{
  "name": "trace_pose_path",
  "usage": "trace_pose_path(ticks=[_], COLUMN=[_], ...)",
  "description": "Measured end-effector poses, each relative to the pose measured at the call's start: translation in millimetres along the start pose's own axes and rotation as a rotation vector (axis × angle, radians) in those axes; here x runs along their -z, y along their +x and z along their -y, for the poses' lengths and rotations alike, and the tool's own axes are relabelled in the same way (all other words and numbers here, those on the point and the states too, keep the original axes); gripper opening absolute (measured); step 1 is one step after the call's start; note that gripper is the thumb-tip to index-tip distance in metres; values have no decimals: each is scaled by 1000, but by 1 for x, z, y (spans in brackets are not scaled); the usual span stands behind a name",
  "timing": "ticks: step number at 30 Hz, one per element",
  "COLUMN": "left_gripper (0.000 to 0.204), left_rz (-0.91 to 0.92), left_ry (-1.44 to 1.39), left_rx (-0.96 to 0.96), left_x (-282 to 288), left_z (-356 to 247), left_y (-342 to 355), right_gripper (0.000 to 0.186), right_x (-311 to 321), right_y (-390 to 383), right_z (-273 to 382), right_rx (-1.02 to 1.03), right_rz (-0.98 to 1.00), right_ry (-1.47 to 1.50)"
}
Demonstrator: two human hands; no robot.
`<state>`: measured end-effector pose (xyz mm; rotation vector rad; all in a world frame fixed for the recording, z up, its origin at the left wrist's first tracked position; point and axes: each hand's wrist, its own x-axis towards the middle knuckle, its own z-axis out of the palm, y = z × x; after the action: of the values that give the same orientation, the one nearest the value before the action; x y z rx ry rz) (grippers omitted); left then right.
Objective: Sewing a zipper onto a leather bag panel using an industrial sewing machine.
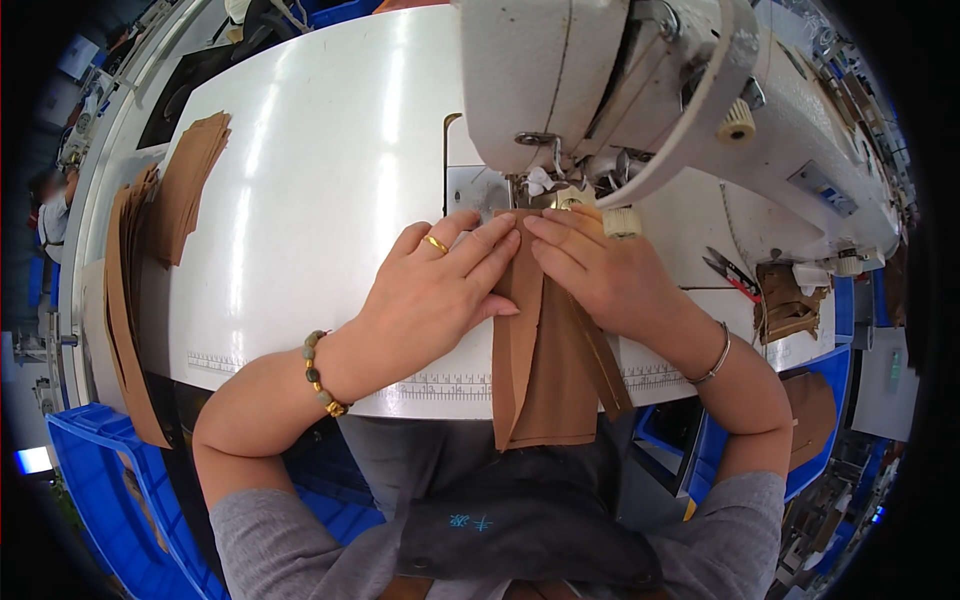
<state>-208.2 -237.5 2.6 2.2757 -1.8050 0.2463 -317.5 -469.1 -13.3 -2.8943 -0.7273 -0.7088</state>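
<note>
1. While both hands lie on the brown piece, its far end sits at the needle area of the sewing machine; its near end hangs past the front edge of the tabletop.
2. Left hand: palm down, fingers extended, fingertips on the piece's left side near its far end, thumb spread toward the left edge. Not wrapped around anything.
3. Right hand: palm down, fingers stretched over the piece's upper right, tips close to the left hand's. Thumb out of sight.
4. Risk, fingers: tips are just beside the needle area, so following the cloth too far in could get one caught. Can't tell whether the machine is running.
5. Risk, layers: uneven pressure between the hands could slide them apart and skew the edges.
6. Risk, drag: the overhanging end could pull the piece crooked.
7. Risk, strip: the narrow strip on the right splays at an angle; could fold under or twist.
8. Risk, snag: white tuft by the needle, material unclear, might catch.
9. Risk, knock: snips lie near the right forearm; a wide swing could hit them.
</note>
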Motion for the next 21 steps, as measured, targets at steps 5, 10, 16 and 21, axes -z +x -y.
trace_pose_path(ticks=[5,10,16,21], left_gripper=[70,71,65,44], left_rz=[-3,-27,-71,-38], left_ry=[-54,-90,-50,74], left_rx=[16,29,24,-119], left_x=[-2,-6,-3,13], left_z=[8,18,3,-56], left_y=[7,15,9,-41], right_gripper=[23,23,35,41], right_x=[-4,-11,-8,7], right_y=[-1,0,-1,-4], right_z=[-4,-12,-12,-4], right_rx=[-66,-98,-117,-80], right_rz=[-18,-42,-4,38], right_ry=[19,-3,-48,-41])
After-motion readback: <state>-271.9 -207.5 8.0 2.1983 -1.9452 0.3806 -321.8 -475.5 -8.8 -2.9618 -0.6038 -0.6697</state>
